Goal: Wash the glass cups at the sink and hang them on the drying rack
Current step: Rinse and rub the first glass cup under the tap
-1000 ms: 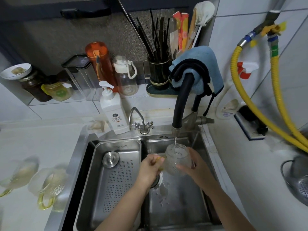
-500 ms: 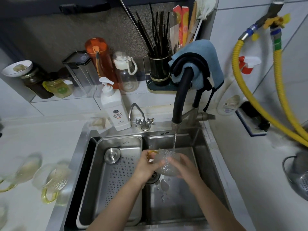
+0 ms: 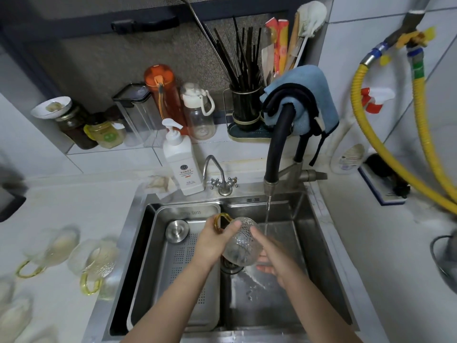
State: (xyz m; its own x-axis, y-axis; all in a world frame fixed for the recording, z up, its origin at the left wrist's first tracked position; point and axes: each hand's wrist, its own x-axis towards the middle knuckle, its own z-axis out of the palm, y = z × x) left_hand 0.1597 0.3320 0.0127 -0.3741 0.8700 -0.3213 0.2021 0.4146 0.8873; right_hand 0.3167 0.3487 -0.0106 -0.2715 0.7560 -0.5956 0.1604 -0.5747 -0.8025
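Both hands worked over the sink (image 3: 321, 243). Left hand (image 3: 212, 243) gripped the glass cup (image 3: 241, 241) by its amber handle, tilting it beside the stream from the black faucet (image 3: 277, 149). Right hand (image 3: 274, 256), blurred, lay with fingers extended against the cup's side. More cups (image 3: 96, 258) lay on the counter at left.

Glass cup (image 3: 241, 241) sitting between left hand (image 3: 212, 240) and right hand (image 3: 274, 256) over sink (image 3: 321, 243); spare cups (image 3: 81, 256) lying on counter (image 3: 74, 214), left of sink; soap bottle (image 3: 181, 167) standing at sink's back edge.
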